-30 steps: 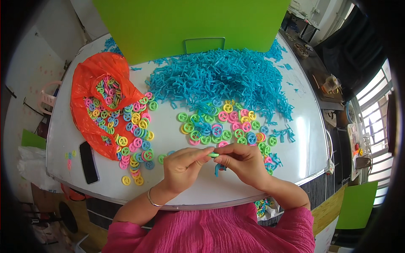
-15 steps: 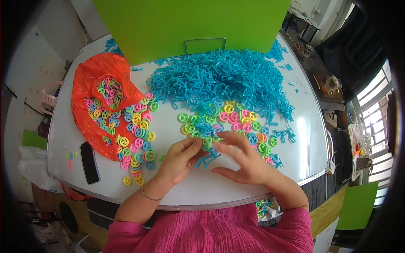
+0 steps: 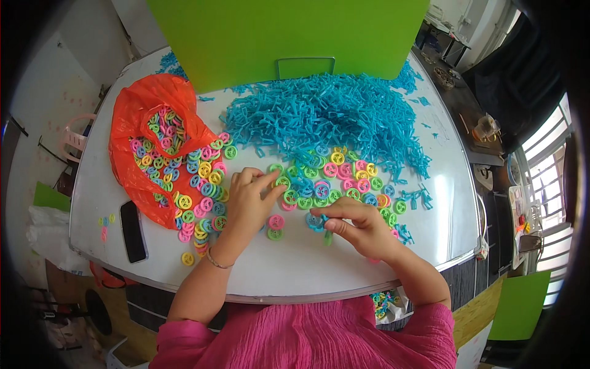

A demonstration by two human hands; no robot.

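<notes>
My left hand (image 3: 249, 200) reaches over the small plastic wheels, thumb and forefinger closed at the rim of a green wheel (image 3: 282, 182). Pinched in my right hand (image 3: 359, 227) is a small blue plastic frame piece (image 3: 323, 219), partly hidden by the fingers. A green wheel (image 3: 328, 238) shows just below the fingertips, and blue wheels (image 3: 313, 221) lie beside them. Between the hands lie a pink wheel (image 3: 276, 222) and another green wheel (image 3: 275, 234). Many coloured wheels (image 3: 344, 171) spread beyond both hands.
A large heap of blue frame pieces (image 3: 326, 114) lies before a green panel (image 3: 289, 37) with a metal handle. At left, a red plastic bag (image 3: 126, 166) spills wheels onto the white table (image 3: 270, 270). A phone (image 3: 133, 230) lies near the left edge.
My hands have parted. The left has moved away from the blue piece, up to the loose wheels; the right has lowered slightly and closed on the blue piece.
</notes>
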